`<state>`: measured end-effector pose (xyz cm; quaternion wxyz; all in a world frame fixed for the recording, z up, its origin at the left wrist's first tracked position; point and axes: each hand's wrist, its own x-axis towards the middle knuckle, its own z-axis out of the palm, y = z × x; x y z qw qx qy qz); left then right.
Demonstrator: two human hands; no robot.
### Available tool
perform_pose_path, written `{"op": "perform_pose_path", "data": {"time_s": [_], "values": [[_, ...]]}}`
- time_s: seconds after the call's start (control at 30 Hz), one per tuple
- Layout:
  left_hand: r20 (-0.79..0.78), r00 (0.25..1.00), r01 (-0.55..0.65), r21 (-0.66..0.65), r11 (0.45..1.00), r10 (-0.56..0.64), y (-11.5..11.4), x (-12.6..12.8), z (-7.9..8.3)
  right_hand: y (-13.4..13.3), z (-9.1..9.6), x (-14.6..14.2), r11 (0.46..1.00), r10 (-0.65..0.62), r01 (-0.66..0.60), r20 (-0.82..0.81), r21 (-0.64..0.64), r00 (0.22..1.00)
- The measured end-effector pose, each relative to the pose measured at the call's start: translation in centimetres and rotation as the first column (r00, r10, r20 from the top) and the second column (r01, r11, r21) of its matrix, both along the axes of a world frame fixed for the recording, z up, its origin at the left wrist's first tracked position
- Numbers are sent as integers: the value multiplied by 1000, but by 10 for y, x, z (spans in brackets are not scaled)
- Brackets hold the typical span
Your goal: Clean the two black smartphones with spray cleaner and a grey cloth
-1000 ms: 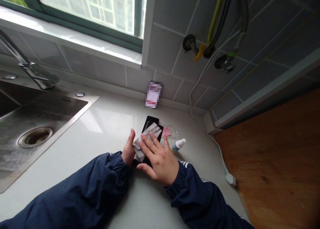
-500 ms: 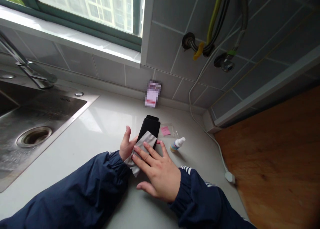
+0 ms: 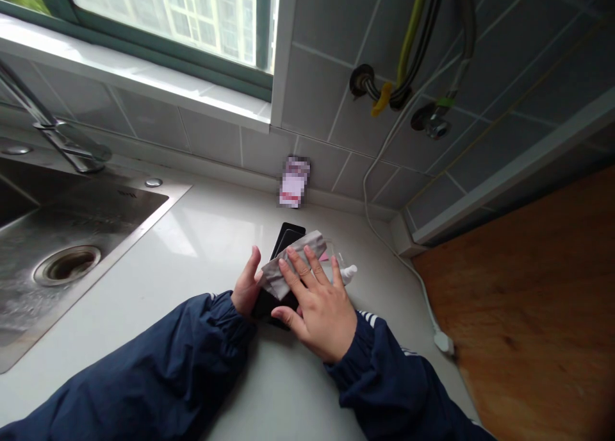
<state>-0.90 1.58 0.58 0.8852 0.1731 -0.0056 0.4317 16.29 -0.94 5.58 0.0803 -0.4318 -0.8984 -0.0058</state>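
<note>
My left hand (image 3: 246, 284) grips the near left edge of a black smartphone (image 3: 287, 239), which lies on the white countertop (image 3: 192, 236). My right hand (image 3: 316, 303) presses a grey microfibre cloth (image 3: 288, 261) onto the phone's face. The cloth and both hands hide most of the phone, leaving its far end and a dark strip near my wrist showing. Just beyond my right fingers are a clear plastic sleeve (image 3: 334, 250) with a pink label (image 3: 323, 257) and a small white-capped spray bottle (image 3: 350, 274), mostly hidden behind my hand.
A steel sink (image 3: 72, 249) with a drain and a chrome faucet (image 3: 72, 143) lies to the left. A pixelated packet (image 3: 294, 182) leans on the tiled wall. Hoses and valves (image 3: 398, 88) hang on the wall; a white cable (image 3: 398, 265) runs down to a wooden board (image 3: 519, 300).
The cloth and my right hand have slid from the phone's near end toward its far end, now covering the spray bottle. My left hand stays at the phone's edge.
</note>
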Motion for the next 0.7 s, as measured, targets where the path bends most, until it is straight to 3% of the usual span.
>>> {"op": "perform_pose_path", "data": {"time_s": [0.2,0.4,0.53,0.7], "values": [[-130,990,-58,-13,998,56,-2,1,-4,10,4,2,994,-104,103,32,33,994],[-245,941,-250,-36,968,234,-4,2,-22,8,-4,-4,997,-38,39,-17,68,999],[-196,963,-189,-6,982,184,0,2,-28,5,-6,-7,998,23,-21,-34,55,999],[-175,975,-143,-39,989,134,0,1,-21,2,-9,-9,996,89,-89,-76,13,993]]}}
